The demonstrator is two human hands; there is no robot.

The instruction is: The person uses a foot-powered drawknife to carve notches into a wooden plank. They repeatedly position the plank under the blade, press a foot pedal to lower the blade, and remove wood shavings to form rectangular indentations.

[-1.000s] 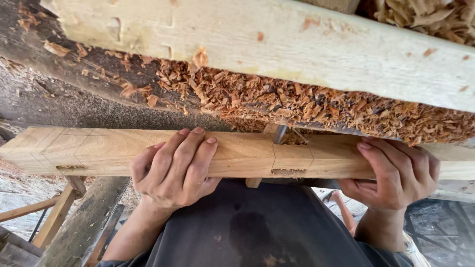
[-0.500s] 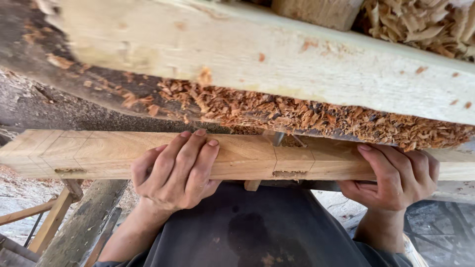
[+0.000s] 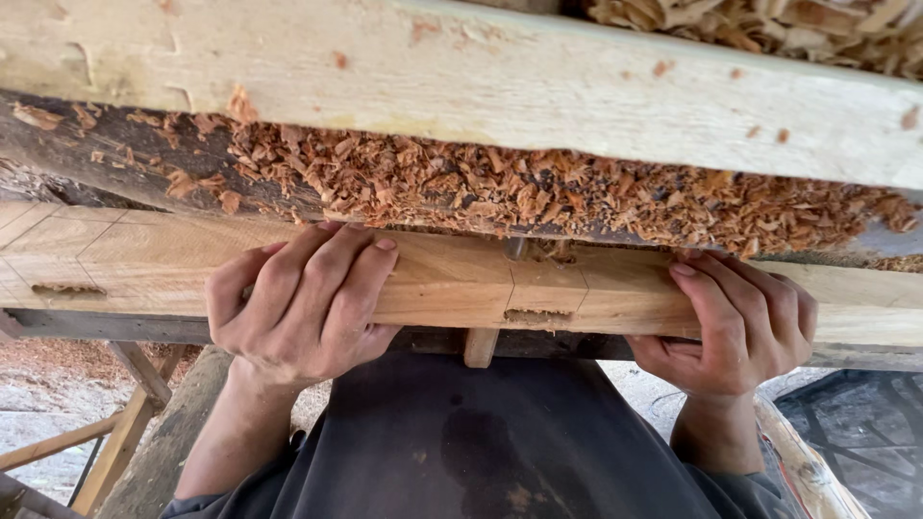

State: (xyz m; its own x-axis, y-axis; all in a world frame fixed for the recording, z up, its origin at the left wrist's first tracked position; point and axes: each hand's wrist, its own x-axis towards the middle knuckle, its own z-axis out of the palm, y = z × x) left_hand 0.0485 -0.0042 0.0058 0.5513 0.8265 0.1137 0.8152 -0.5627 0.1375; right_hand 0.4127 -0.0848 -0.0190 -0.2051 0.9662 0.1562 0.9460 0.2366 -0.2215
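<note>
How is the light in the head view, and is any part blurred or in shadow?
Head view: soft, even daylight without glare; both hands, left hand and right hand, and the wooden beam are sharp; the wood shavings are crisp too; the space under the beam lies in shadow; the upper plank looks slightly bowed.

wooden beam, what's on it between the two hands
In the head view, between left hand and right hand, the wooden beam shows pencil lines, a small slot and a peg below.

One head-worn camera looks steeply down, close over the near wooden beam (image 3: 538, 288); shavings (image 3: 538, 197) lie farther off.
</note>
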